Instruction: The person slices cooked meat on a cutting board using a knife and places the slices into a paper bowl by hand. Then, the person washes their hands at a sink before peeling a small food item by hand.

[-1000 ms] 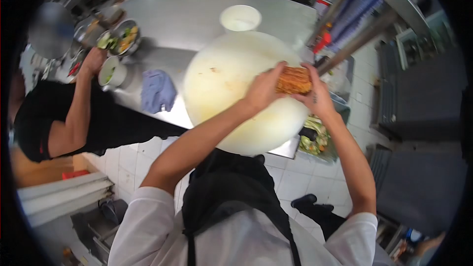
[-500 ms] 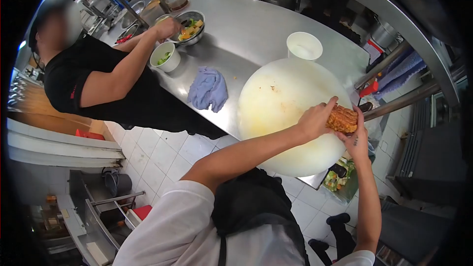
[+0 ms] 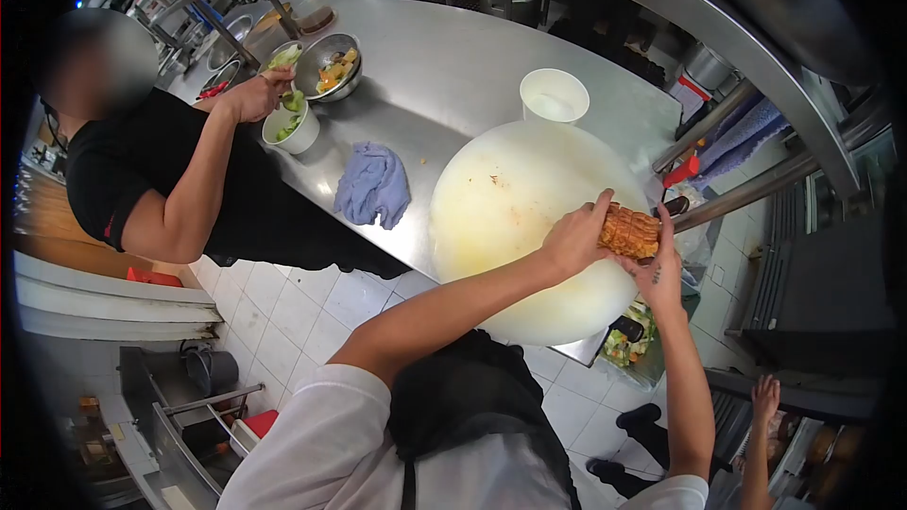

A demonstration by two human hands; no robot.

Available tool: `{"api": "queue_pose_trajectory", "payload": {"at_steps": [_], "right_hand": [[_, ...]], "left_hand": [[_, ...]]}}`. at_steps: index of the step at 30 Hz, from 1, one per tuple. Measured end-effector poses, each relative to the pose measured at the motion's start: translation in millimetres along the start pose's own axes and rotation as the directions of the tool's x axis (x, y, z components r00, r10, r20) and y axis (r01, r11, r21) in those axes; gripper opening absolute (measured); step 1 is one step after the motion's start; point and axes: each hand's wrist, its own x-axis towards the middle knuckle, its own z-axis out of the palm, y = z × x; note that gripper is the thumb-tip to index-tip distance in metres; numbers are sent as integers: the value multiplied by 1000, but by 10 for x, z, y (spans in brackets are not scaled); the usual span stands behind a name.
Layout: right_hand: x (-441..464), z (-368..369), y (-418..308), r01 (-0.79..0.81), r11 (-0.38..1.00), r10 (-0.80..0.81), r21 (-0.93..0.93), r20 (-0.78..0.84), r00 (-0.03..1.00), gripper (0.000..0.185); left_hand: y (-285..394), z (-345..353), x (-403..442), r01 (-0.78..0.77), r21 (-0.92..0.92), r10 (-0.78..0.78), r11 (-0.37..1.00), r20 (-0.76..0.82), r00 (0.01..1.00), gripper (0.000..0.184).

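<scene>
Both of my hands grip a golden-brown, scored piece of roast pork near the right edge of a large round white chopping block. My left hand closes on its left side. The right hand holds its right side, with the thumb at the near edge. Whether the meat touches the block is hard to tell. A dark handle lies by the block's near right edge, and another dark handle is just beyond my right hand.
A co-worker's hand holds greens over a white tub, beside a metal bowl. A blue cloth and white bowl rest on the steel table. Another person's hand appears lower right.
The co-worker's hand has moved from the metal bowl to above the white tub, now with greens. Another person's arm has appeared lower right. My hands still grip the pork; the view has shifted slightly.
</scene>
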Motion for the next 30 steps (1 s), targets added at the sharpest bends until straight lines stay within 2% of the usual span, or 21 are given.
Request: {"api": "queue_pose_trajectory", "payload": {"at_steps": [2, 5, 7, 11, 13, 14, 16, 19, 23, 25, 29, 30], "right_hand": [[-37, 49, 55, 79, 994, -83, -76, -49, 995, 99], [-83, 117, 107, 5, 1000, -5, -9, -61, 998, 97], [-86, 144, 167, 37, 998, -40, -44, -82, 996, 97], [-106, 163, 148, 9, 1000, -11, -22, -86, 996, 97], [-103, 184, 172, 26, 999, -30, -43, -106, 994, 94], [-102, 185, 176, 28, 999, -32, -44, -105, 994, 94], [-84, 169, 164, 26, 999, -28, -22, -86, 996, 93], [-68, 162, 87, -24, 1000, 23, -17, -76, 997, 91], [83, 194, -57, -8, 1000, 9, 16, -73, 997, 89], [255, 232, -198, 29, 1000, -29, 0, -86, 996, 89], [996, 312, -597, 36, 995, -47, -92, -121, 992, 88], [1274, 337, -638, 59, 995, -66, -81, -79, 995, 87]], "left_hand": [[-14, 61, -9, -12, -15, 11, 1000, -12, 1000, 89], [-31, 139, 4, -41, -39, 39, 998, -37, 999, 87], [-26, 153, 21, -60, -48, 58, 997, -48, 997, 85], [93, 106, -2, -10, -36, 7, 999, -59, 998, 87], [161, 84, -10, 134, 25, -133, 991, -11, 991, 87], [118, 119, -4, 134, 25, -133, 991, -13, 991, 87], [54, 163, 27, 30, -22, -32, 999, -84, 996, 86], [74, 123, 38, 36, -29, -39, 999, -83, 996, 85], [102, -92, 97, 93, -3, -93, 996, -63, 994, 84], [5, -270, 186, -31, 18, 33, 999, -133, 991, 82], [-1, -1015, 651, -46, 81, 59, 996, -171, 983, 80], [-20, -1240, 841, -22, 117, 38, 993, -134, 990, 78]]}}
